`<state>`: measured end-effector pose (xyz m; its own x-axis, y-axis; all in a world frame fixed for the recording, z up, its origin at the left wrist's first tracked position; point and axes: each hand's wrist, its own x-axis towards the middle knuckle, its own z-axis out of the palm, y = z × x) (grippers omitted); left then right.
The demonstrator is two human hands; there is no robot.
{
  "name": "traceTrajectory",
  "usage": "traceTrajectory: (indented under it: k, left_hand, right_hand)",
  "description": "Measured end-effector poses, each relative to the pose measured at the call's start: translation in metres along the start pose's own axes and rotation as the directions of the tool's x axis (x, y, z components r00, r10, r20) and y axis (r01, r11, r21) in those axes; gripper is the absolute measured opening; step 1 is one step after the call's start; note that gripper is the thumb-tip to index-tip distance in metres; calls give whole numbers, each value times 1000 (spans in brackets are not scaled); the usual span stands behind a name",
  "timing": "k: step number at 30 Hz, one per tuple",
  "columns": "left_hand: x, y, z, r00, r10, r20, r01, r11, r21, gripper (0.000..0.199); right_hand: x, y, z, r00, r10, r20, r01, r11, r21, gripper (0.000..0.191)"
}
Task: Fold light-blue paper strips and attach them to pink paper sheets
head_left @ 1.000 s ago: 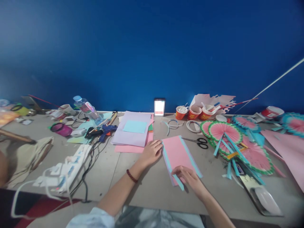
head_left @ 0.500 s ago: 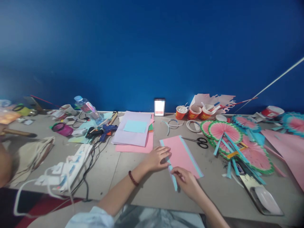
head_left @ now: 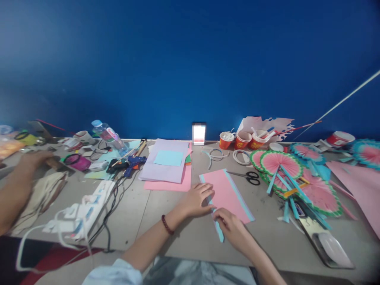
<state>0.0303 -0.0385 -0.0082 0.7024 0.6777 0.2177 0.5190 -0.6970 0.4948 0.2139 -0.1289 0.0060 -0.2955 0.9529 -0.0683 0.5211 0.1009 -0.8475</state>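
A pink sheet of paper point(head_left: 227, 190) lies on the table with light blue strips along its left and right long edges and a thin lilac margin. My left hand point(head_left: 197, 200) rests on its left edge, fingers laid out flat over the blue strip. Just below it, my right hand point(head_left: 231, 225) has its thumb and fingers pinched at the lower part of the left blue paper strip point(head_left: 219, 233). The strip's lower end sticks out past the fingers, beyond the pink sheet's corner. Black scissors point(head_left: 253, 178) lie beside the sheet's upper right.
Lilac paper point(head_left: 166, 172) with a blue piece lies to the left. Pink pleated fans point(head_left: 282, 164), a phone with a mouse point(head_left: 335, 249) and red cups point(head_left: 243, 140) are to the right. A power strip point(head_left: 95, 209), glue gun point(head_left: 133, 164) and another person's hand point(head_left: 34, 158) are left.
My right hand has shifted slightly down, and the strip's lower end has moved a little down and right. My left hand stays put. The other person's hand has come further into view.
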Motion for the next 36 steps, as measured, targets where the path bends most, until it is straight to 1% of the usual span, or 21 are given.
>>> traceTrajectory:
  k: [7, 13, 16, 18, 20, 22, 24, 25, 27, 29, 32, 36]
  left_hand:
    - [1, 3, 2, 1000, -3, -14, 3, 1000, 11, 60]
    - [1, 6, 1, 1000, 8, -10, -8, 1000, 27, 60]
    - [0, 6, 2, 1000, 11, -6, -11, 999, 36, 61]
    - [0, 5, 2, 1000, 11, 5, -11, 999, 32, 62]
    - [0, 4, 3, 1000, 3, 16, -3, 1000, 25, 64]
    - [-1, 3, 3, 1000, -10, 25, 10, 1000, 18, 65]
    - [-1, 4, 3, 999, -22, 39, 21, 1000, 14, 65]
    - [0, 4, 2, 999, -26, 47, 25, 1000, 14, 65]
    - [0, 6, -1, 998, -33, 56, 32, 999, 17, 64]
    - [0, 8, -3, 998, -37, 56, 36, 999, 17, 56]
    - [1, 10, -6, 998, -40, 50, 39, 999, 16, 44]
    - [1, 9, -5, 998, -32, 53, 30, 999, 33, 44]
  right_hand:
    - [0, 1, 1, 999, -47, -18, 46, 998, -42, 26]
    - [-1, 4, 1, 998, -48, -32, 46, 997, -62, 29]
    - [-4, 6, 2, 998, -24, -66, 19, 997, -79, 31]
    - [-7, 6, 4, 995, -7, -96, -2, 996, -91, 30]
    - [-11, 8, 8, 992, -17, -128, 2, 993, -118, 26]
    - [-16, 11, 13, 982, -55, -181, 23, 984, -176, 22]
    - [-23, 17, 19, 960, -114, -254, 46, 964, -260, 20]
    - [-27, 20, 22, 946, -146, -289, 53, 950, -306, 22]
    - [-36, 25, 27, 924, -209, -320, 67, 913, -403, 26]
    - [-43, 28, 30, 919, -246, -307, 70, 871, -487, 29]
    - [-50, 27, 33, 927, -255, -276, 59, 824, -563, 31]
    - [-52, 20, 39, 922, -269, -278, 51, 798, -601, 33]
